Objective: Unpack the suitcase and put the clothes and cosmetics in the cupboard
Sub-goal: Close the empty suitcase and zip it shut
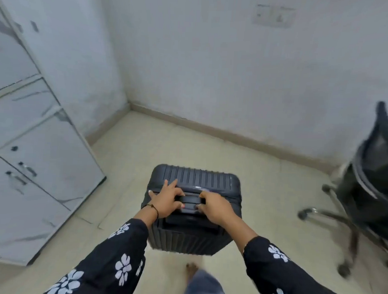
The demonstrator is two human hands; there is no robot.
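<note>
**Bare corner room, closed suitcase: unpacking yet to begin**

Pale walls [214, 70] meet over a beige tiled floor [264, 183], where a dark ribbed suitcase [194, 178] stands upright and closed near the floor's middle, well out from the far corner. It sits between a white marbled cupboard [48, 162] along the floor's left edge and a black office chair [374, 177] at the right edge, touching neither.

Seen from above, a person in flower-print sleeves [117, 254] bends over the suitcase with both hands on the handle [189, 201] on its top face. The left grip [166, 199], a bare hand, pinches the handle's left end between thumb and forefinger. Its other fingers are splayed flat over the suitcase top, apparently to steady it. The right grip [217, 206] is clamped round the handle's right end, fingers curled under it.

Two hands on one short handle suggest a load being lifted, shifted or tipped, not wheeled. Whether the suitcase is off the floor cannot be told. What looks like a bare foot [191, 266] shows just behind it.

The cupboard is shut, and no clothes or cosmetics are in sight; presumably they are inside the suitcase. On this evidence the job is at its start. The suitcase likely has to be laid flat by the cupboard and opened first, and its weight could tip it toward that foot.
</note>
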